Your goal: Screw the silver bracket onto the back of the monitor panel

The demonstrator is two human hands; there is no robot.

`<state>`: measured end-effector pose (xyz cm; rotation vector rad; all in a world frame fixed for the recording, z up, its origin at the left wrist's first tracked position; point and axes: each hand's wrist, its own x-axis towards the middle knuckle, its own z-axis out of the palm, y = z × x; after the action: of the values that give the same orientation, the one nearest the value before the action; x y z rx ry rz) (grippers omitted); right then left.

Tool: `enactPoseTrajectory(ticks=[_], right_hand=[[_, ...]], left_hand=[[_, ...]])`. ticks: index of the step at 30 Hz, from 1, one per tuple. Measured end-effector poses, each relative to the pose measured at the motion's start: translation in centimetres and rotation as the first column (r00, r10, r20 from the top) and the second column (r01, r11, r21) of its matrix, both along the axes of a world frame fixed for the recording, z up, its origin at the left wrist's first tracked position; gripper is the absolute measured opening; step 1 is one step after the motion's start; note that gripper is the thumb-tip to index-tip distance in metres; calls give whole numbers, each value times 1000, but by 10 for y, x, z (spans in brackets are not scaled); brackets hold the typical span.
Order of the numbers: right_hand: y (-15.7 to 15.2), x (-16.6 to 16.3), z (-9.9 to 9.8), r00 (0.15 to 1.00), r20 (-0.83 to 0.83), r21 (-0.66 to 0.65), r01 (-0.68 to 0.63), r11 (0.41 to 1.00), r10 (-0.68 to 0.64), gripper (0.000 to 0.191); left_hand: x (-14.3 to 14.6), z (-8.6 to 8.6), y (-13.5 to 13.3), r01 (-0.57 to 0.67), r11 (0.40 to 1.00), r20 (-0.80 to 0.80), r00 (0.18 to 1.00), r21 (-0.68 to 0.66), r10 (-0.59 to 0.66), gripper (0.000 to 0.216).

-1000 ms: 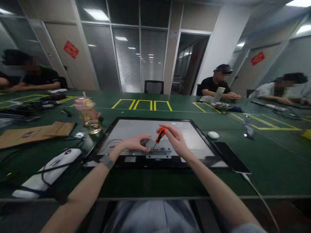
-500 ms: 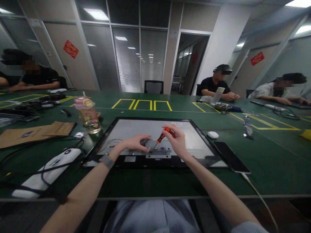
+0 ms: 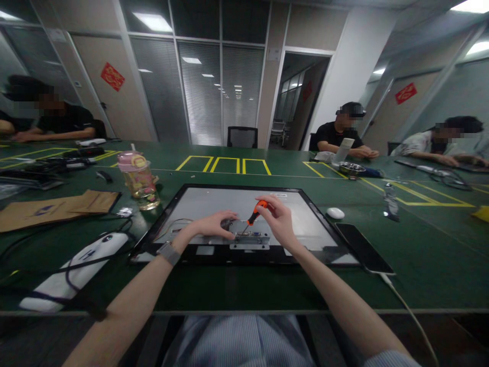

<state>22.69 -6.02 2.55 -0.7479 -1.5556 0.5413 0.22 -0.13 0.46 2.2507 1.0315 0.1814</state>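
Note:
An orange-and-black screwdriver [image 3: 252,217] is pinched at the top of its handle by my right hand [image 3: 280,220]. Its shaft slants down and left to a metal bracket [image 3: 250,245] with connector ports along it. My left hand [image 3: 214,224] grips the bracket's left end, thumb in front and fingers curving behind. Part of a dark component shows between them. The bracket sits near the close edge of a display panel [image 3: 202,204], which lies flat with its grey metal back up in a black frame. Where the screwdriver tip meets the part is too small to make out.
Left of the panel are a tumbler [image 3: 138,181], a paper bag [image 3: 57,210] and a white power strip [image 3: 76,270] with black cables. A phone [image 3: 364,247] on a charging cable and a white earbud case [image 3: 335,213] lie at right. Several people sit across the green table [image 3: 267,288].
The screwdriver's handle has turned slightly in my right fingers, showing more orange. Both hands, the bracket and the panel hold their places.

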Motion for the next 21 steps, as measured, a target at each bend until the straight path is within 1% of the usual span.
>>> enactPoseTrajectory(ticks=[2, 3, 5, 6, 8, 12, 14, 17, 20, 21], right_hand=[[-3, 0, 3, 997, 25, -25, -79, 997, 79, 26], [-4, 0, 4, 990, 16, -44, -139, 989, 140, 29], [-6, 0, 6, 971, -33, -82, -237, 968, 235, 33], [-6, -1, 5, 964, -59, -98, -265, 959, 260, 34], [-5, -1, 3, 966, -86, -118, -251, 961, 242, 33], [1, -1, -1, 991, -99, -103, -101, 990, 91, 21], [3, -1, -2, 992, -116, -87, -68, 994, 58, 18], [2, -1, 0, 990, -123, -65, -83, 994, 75, 13], [0, -1, 1, 977, -152, -89, -166, 982, 152, 25], [-1, -2, 1, 973, -160, -104, -183, 978, 165, 27]], left_hand=[[0, 0, 0, -2, 1000, -2, 1000, 7, 2, 71], [1, 0, 0, -4, 1000, -4, 1000, 8, 4, 71], [0, 0, 1, -2, 1000, -7, 1000, 5, 2, 71], [0, 0, 1, -1, 1000, -7, 1000, 2, 1, 71], [0, 0, 0, -2, 1000, -10, 1000, -8, 2, 71], [0, 2, -1, 2, 1000, -14, 1000, -5, -2, 72], [0, 3, -1, 14, 1000, -16, 1000, -3, -14, 72], [0, 2, 0, 19, 1000, -16, 1000, 0, -19, 73], [-1, 0, 1, 16, 1000, -10, 1000, 4, -16, 74], [-1, 0, 1, 15, 1000, -8, 1000, 0, -15, 74]])
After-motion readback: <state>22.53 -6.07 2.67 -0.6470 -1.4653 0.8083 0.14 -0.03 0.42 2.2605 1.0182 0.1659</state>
